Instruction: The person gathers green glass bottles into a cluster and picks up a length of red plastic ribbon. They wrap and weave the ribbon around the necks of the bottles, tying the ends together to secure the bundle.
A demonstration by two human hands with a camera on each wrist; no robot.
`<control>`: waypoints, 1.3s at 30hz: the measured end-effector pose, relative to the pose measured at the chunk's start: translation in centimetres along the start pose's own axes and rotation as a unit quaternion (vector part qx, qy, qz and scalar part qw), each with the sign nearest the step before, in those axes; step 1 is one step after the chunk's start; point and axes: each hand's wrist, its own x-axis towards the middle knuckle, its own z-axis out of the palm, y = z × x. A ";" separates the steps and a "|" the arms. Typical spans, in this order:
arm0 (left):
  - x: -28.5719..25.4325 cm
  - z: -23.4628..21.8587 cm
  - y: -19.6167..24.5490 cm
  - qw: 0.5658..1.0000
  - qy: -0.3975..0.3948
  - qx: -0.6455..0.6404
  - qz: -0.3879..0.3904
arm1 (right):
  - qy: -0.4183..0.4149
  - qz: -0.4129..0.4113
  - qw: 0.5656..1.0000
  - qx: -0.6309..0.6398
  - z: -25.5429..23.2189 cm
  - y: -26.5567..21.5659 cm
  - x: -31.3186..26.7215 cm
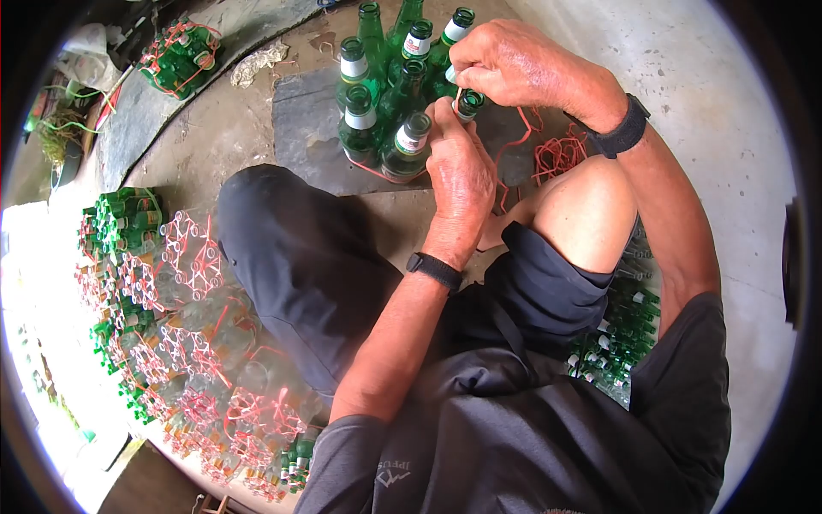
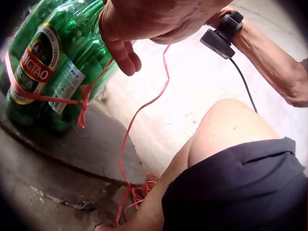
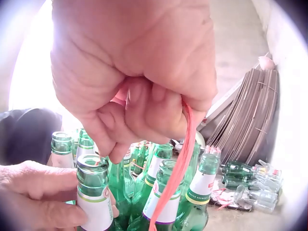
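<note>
A cluster of green beer bottles [image 1: 377, 94] with white neck labels stands upright, bound low by red plastic twine [image 2: 48, 98] knotted at one side. My left hand [image 1: 462, 167] grips the neck of a beer bottle [image 3: 94, 192] at the cluster's edge, thumb on the near side of its label. Above it, my right hand [image 1: 518, 64] has its fingers curled round a strand of red twine [image 3: 185, 159], which hangs down in front of the bottles. Another length of twine [image 2: 126, 139] trails down towards the floor.
A loose heap of red twine [image 1: 561, 156] lies by my bare knee. Tied bottle bundles [image 1: 184, 257] fill the floor at left, and another green bundle [image 1: 180, 60] stands at the upper left. More bottles [image 1: 634, 325] are at my right side. Stacked flat brown sheets [image 3: 252, 115] lean beyond.
</note>
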 end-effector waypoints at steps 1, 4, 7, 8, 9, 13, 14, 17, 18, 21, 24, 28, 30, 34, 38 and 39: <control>0.0 0.0 0.0 1.000 0.010 0.008 0.013 | -0.014 0.010 1.000 0.002 0.0 0.1 0.0; -0.1 0.2 -0.1 0.999 0.023 0.013 0.017 | -0.025 0.037 0.999 0.030 -0.1 0.2 -0.4; -0.2 0.0 -0.2 1.000 0.009 0.014 0.009 | -0.019 0.037 0.998 0.038 0.3 0.8 -0.8; -0.1 -0.1 -0.3 1.000 -0.011 0.018 0.009 | -0.018 0.038 0.998 0.037 0.5 0.8 -0.9; -0.2 -0.2 -0.2 1.000 -0.011 0.017 0.009 | 0.004 0.032 0.999 0.044 0.8 0.8 -1.1; -0.3 -0.3 -0.1 1.000 -0.024 0.009 -0.010 | 0.019 0.028 0.998 0.050 0.6 0.5 -1.7; -0.3 -0.3 -0.2 1.000 -0.023 0.010 -0.005 | 0.019 0.028 0.998 0.050 0.8 0.4 -2.0; -0.4 -0.2 -0.4 1.000 -0.028 0.007 -0.012 | 0.062 0.012 0.996 0.063 1.2 0.1 -2.8; -0.4 -0.3 -0.5 1.000 -0.027 0.007 -0.011 | 0.043 0.040 0.997 0.055 1.1 -0.4 -3.1; -0.5 -0.3 -0.5 1.000 -0.021 0.017 0.009 | 0.026 0.070 0.997 0.033 1.5 -0.1 -3.8; -0.5 -0.3 -0.4 0.999 -0.034 0.009 -0.007 | 0.052 0.058 0.996 0.032 2.3 -0.3 -4.6; -0.4 -0.4 -0.4 0.999 -0.024 0.031 0.026 | 0.095 0.069 0.993 0.029 3.7 -0.7 -5.8; -0.4 -0.3 -0.4 0.998 -0.016 0.039 0.038 | 0.088 0.072 0.993 -0.011 4.0 -1.0 -6.3; -0.5 -0.3 -0.7 0.999 -0.049 0.019 -0.014 | 0.134 0.054 0.989 -0.024 4.9 -2.0 -7.0; -0.5 0.1 -1.1 0.997 -0.057 0.008 -0.043 | 0.143 0.066 0.986 -0.055 5.6 -2.9 -8.0; -0.4 0.0 -0.9 0.997 -0.057 0.008 -0.043 | 0.144 0.073 0.985 -0.067 5.7 -3.1 -8.2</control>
